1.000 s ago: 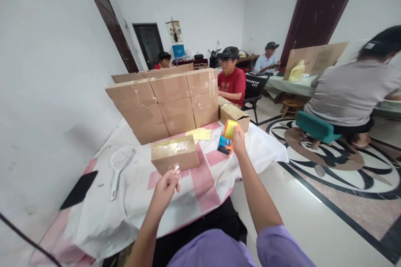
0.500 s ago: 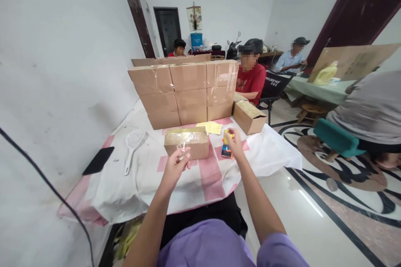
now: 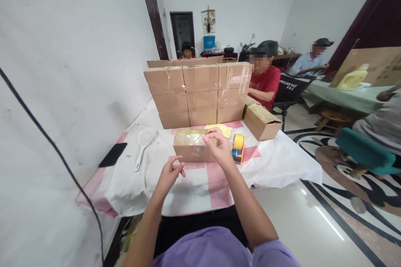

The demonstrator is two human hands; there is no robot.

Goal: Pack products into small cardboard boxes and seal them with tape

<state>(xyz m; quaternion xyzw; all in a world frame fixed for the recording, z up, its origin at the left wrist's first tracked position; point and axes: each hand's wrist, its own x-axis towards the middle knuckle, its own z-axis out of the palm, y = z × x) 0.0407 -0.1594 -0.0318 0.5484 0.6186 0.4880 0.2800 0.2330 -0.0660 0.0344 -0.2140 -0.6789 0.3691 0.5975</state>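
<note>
A small taped cardboard box (image 3: 191, 150) lies in front of me on the cloth-covered table, clear tape shining along its top. My right hand (image 3: 219, 148) is over the box's right end, thumb and forefinger pinched together. Whatever they may hold is too small to make out. Just below the box's left front corner is my left hand (image 3: 171, 173), its fingers loosely bent and apart, with nothing seen in them. To the right of the box, an orange tape dispenser (image 3: 238, 149) with a yellow roll rests on the cloth.
Stacked cardboard boxes (image 3: 200, 100) form a wall across the table, with another box (image 3: 263, 122) at the right. A white slotted spoon (image 3: 144, 144) and a black flat object (image 3: 113, 155) lie left. Behind sits a person in red (image 3: 266, 79). Yellow paper (image 3: 226, 130) lies behind the small box.
My right hand has moved left from the tape dispenser to above the box. My left hand has drawn back from the box's front, and the clear film at its fingers no longer shows.
</note>
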